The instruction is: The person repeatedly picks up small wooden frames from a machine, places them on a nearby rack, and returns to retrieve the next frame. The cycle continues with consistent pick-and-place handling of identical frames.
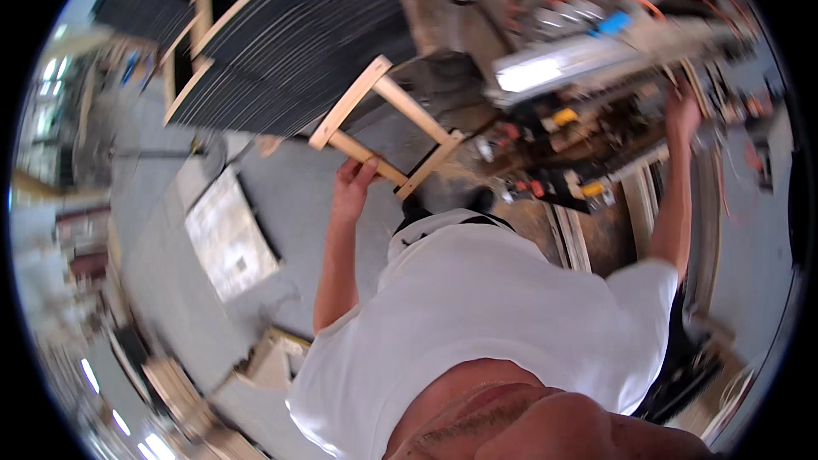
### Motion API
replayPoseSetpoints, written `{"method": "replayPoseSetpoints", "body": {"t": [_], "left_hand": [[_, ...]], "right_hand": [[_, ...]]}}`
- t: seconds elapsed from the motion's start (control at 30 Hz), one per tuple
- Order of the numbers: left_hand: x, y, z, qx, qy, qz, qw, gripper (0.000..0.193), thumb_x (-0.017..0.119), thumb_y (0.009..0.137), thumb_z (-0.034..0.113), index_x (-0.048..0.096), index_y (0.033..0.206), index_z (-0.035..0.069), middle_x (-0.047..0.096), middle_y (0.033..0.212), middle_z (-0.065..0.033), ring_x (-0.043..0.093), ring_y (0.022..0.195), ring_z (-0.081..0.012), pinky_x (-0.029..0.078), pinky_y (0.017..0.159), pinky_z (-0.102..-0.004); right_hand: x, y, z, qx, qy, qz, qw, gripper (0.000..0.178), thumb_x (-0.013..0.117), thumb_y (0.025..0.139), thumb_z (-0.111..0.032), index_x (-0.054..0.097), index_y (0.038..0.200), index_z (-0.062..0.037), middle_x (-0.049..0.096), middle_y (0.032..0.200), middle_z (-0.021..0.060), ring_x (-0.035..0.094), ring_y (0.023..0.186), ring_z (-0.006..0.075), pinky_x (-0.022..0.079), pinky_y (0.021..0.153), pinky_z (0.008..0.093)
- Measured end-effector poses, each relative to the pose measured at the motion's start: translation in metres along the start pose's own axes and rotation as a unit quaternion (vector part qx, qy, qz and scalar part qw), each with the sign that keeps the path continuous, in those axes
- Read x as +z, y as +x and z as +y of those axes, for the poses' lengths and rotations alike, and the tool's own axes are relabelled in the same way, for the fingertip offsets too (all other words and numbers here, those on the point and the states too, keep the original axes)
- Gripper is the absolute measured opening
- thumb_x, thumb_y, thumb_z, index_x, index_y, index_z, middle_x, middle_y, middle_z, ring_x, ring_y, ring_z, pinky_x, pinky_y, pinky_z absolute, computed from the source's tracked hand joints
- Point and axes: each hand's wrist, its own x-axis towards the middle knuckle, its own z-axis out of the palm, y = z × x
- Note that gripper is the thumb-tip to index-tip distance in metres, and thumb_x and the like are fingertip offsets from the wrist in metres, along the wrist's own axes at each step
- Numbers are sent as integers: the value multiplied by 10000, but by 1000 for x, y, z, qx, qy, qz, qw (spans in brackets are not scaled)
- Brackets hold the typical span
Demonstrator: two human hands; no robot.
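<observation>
Pale wooden frame [413, 110], long rails [349, 103] slanting lower-left to upper-right, left hand [350, 191] pinching crossbar [348, 146], right hand [682, 113], grip unclear

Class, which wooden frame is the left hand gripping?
The central four-sided frame, held in the left hand; the upper-left wooden framing is untouched, by the black stack.

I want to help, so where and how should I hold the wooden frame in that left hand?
Probably by the lower-left bar of the wooden frame, coming from the picture's lower left, as the left hand does. That bar looks slim and straight, and the frame's middle is open, so there's room to wrap around it.
</observation>
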Motion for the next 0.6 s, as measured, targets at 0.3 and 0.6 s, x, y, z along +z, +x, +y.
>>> {"method": "replayPoseSetpoints", "body": {"t": [0.3,0.6], "left_hand": [[-200,-8,170,248,-32,202,947,258,570,954,217,631,1074,-4,672,936,-75,606,775,-121,487,705,-262],[-411,137,253,186,84,299,932,341,564,946,282,676,1029,-29,671,903,-65,601,735,-127,469,656,-265]], "right_hand": [[-44,-274,-273,-179,361,-106,909,167,634,874,-9,679,1033,-33,689,1034,106,639,993,176,505,878,304],[60,-379,-321,-95,256,-350,896,232,658,820,-155,665,1026,-49,671,945,191,653,885,347,516,754,403]]}}
